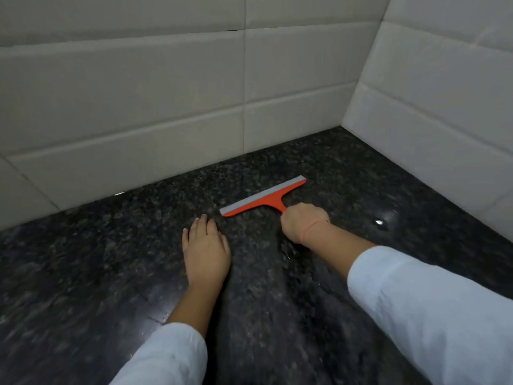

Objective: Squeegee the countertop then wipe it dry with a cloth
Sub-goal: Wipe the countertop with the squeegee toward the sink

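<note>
Right hand point(301, 219) grips the orange squeegee point(263, 197) handle, blade down on the dark granite surface point(83, 259) near the tiled back wall point(138, 107); left hand point(206, 248) flat, fingers straight, bracing; best to pull toward the body, even pressure, overlapping passes; no cloth visible.

you have a single view, from a wide-angle camera worn on your head. it looks forward and steeply down onto the dark countertop point(83, 273), which fills the lower half of the frame. it faces into a corner: a tiled wall point(138, 93) spans the upper left and a side wall point(430, 107) closes the upper right. the camera sits close. your arms enter from the bottom edge, with the left hand point(206, 251) near the centre and the right hand point(302, 220) just right of it, gripping the squeegee point(263, 198).
</note>
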